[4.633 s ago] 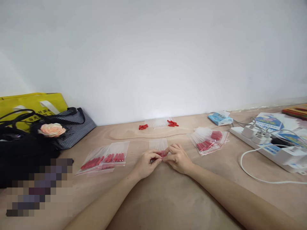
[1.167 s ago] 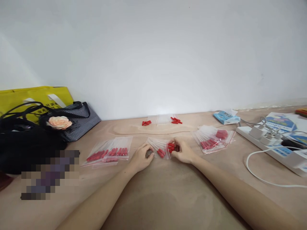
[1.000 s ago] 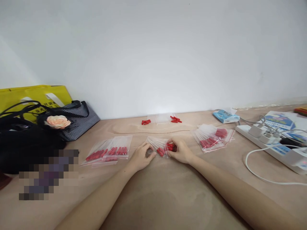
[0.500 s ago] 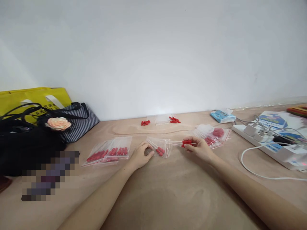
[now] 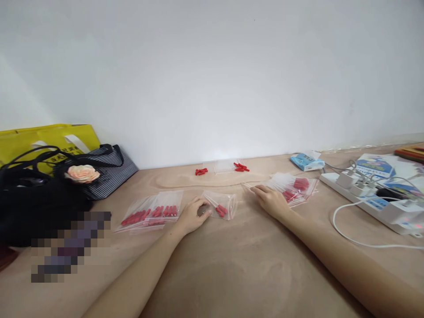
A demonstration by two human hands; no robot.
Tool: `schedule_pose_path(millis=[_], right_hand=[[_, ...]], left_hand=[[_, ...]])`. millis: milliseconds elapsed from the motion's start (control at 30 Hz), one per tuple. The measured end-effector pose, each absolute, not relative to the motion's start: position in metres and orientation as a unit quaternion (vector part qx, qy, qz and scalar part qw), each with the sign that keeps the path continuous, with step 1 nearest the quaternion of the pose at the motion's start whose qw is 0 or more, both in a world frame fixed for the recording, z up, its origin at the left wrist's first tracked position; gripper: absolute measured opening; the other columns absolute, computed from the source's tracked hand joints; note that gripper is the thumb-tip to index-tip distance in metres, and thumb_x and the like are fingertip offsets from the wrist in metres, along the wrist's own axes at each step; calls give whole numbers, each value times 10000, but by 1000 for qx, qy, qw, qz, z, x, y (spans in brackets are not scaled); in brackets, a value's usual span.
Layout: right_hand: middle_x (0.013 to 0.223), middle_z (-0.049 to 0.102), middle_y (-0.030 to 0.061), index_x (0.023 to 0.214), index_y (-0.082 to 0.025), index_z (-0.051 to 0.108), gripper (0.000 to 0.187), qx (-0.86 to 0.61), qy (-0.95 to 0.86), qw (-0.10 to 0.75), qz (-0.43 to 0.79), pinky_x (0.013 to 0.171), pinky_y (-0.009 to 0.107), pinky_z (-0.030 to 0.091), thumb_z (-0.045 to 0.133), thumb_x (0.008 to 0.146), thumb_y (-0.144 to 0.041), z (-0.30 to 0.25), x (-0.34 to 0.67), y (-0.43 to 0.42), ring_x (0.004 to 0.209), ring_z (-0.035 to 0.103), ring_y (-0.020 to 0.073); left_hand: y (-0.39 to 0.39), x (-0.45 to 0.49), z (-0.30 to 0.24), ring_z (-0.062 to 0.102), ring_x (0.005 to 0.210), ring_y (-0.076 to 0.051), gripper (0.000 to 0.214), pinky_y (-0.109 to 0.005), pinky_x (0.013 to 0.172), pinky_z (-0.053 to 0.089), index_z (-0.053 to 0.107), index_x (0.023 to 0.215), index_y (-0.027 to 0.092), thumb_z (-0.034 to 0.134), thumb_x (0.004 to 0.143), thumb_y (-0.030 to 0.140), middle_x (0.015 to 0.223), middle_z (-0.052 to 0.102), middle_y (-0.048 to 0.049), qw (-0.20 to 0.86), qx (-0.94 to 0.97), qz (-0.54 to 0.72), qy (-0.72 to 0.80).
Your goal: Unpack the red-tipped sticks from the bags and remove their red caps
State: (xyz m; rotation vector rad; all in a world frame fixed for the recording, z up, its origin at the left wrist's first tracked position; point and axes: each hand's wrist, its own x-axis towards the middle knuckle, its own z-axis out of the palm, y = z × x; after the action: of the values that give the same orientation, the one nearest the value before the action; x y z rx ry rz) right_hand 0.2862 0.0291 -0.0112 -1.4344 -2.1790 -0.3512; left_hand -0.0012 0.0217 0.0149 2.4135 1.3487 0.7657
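Observation:
My left hand rests on the table with curved fingers, a gap between thumb and fingertips. Its tips are at the left edge of a small clear zip bag, which holds a few white-stemmed sticks with red handles. My right hand is closed, palm down, over a bunch of similar red-handled sticks. Only their pale stems poke out to the upper left; the red ends are hidden under the fingers. Just beyond this hand lies a pile of filled zip bags.
More filled bags lie left of my left hand. Loose red pieces and a flat clear bag are by the wall. A tissue pack and a power strip with cables stand right. Bags crowd the left side.
My right hand has turned palm down, covering the red handles that showed before. The stems now point up and left, away from the small bag. My left hand has barely moved.

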Motion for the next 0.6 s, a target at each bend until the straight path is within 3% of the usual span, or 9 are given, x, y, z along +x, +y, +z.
schedule_pose_path(millis=[100,267,600], right_hand=[[1065,588,69,1063,-224,572,322,-528,-816,182,-147,609,238,436,363,830,-149,-12,280,26,823,585,171],[1083,566,53,1012,-248,586,272,-546,-814,147,-133,567,242,422,363,857,-247,-10,275,22,814,582,179],[995,554,91,1020,-193,580,356,-512,-816,267,-31,748,304,444,476,788,-442,-14,275,26,840,556,186]], left_hand=[[21,0,16,560,854,-176,139,-306,787,428,586,842,190,526,723,231,899,603,-27,136,831,262,471],[21,0,15,563,847,-174,129,-304,782,429,584,832,194,524,722,228,895,603,-23,133,832,263,470],[24,-1,12,560,841,-169,117,-305,781,425,580,823,194,525,726,227,886,606,-19,134,832,268,466]])
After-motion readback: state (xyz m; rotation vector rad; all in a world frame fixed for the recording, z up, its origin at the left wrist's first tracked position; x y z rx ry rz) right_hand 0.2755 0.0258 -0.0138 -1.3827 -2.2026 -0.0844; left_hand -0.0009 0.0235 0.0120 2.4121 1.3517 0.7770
